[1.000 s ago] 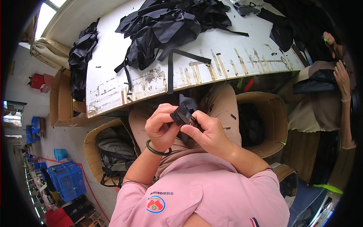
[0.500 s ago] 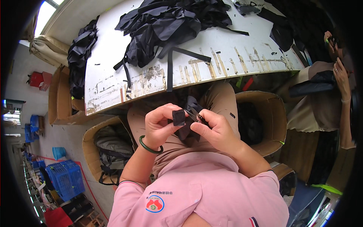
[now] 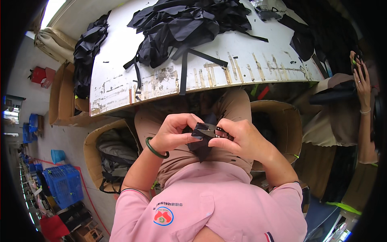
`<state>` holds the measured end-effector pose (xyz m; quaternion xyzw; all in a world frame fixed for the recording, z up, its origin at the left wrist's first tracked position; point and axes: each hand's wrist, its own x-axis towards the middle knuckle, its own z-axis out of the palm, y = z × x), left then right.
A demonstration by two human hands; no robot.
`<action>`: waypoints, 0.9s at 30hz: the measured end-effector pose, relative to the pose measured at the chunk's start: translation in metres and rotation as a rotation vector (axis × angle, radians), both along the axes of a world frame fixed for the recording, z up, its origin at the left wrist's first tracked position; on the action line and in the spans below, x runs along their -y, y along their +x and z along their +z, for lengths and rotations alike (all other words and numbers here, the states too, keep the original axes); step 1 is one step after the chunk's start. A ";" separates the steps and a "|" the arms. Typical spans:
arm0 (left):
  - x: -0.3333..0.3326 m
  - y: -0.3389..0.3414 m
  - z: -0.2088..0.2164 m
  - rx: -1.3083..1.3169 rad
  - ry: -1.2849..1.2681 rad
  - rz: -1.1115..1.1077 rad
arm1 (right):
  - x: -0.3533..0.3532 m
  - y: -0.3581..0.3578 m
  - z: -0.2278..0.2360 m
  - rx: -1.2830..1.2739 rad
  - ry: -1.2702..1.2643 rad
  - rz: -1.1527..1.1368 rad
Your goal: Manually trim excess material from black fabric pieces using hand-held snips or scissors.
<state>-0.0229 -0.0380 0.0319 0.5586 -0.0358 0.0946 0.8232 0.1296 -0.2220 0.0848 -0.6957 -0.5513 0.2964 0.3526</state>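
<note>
My left hand (image 3: 176, 131), with a dark green bangle (image 3: 156, 148) at its wrist, pinches the end of a black fabric piece (image 3: 200, 150) that hangs down over my lap. In my right hand (image 3: 240, 139) is a small pair of black-handled thread snips (image 3: 219, 132). Their metal blades lie against the fabric at my left fingertips. Whether the blades are parted or closed is hard to make out. Both hands are close together above my thighs, just in front of the table edge.
A worn white table (image 3: 117, 64) bears a large heap of black fabric (image 3: 181, 28) and loose straps. Cardboard boxes flank my legs, the left box (image 3: 94, 161) holding a grey-black bag (image 3: 115, 149). At the far right sits another person, whose hand (image 3: 362, 80) is near black fabric.
The snips have turned so their blades point left onto the fabric between my left fingers. The held fabric end has tilted, and my left hand has shifted slightly.
</note>
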 end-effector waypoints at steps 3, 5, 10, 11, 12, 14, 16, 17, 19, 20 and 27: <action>0.001 0.000 -0.001 -0.040 0.003 -0.040 | -0.003 -0.002 -0.006 0.005 0.049 0.003; 0.003 -0.001 0.000 -0.054 0.023 -0.027 | -0.002 -0.004 -0.005 0.006 0.043 0.005; 0.001 0.000 0.003 -0.031 0.129 -0.035 | 0.002 -0.003 -0.006 0.013 0.039 -0.009; 0.000 0.000 0.005 -0.022 0.163 -0.039 | 0.003 -0.002 -0.008 0.007 0.000 -0.012; -0.002 0.000 0.005 -0.022 0.161 -0.040 | 0.003 -0.001 -0.009 -0.001 -0.039 -0.013; -0.006 0.001 0.006 0.003 0.237 -0.071 | 0.005 0.001 -0.005 -0.043 -0.061 -0.017; -0.010 0.002 0.011 -0.015 0.187 -0.113 | 0.005 0.004 0.000 -0.084 -0.082 -0.017; -0.012 0.003 0.013 -0.033 0.138 -0.156 | 0.005 0.006 0.003 -0.111 -0.090 0.011; -0.017 0.008 0.018 -0.062 0.108 -0.237 | 0.006 0.008 0.005 -0.136 -0.099 0.042; -0.020 0.010 0.020 -0.091 0.079 -0.321 | 0.007 0.009 0.004 -0.134 -0.071 0.078; -0.032 0.017 0.019 -0.238 -0.081 -0.614 | 0.006 0.009 0.008 -0.042 -0.093 0.176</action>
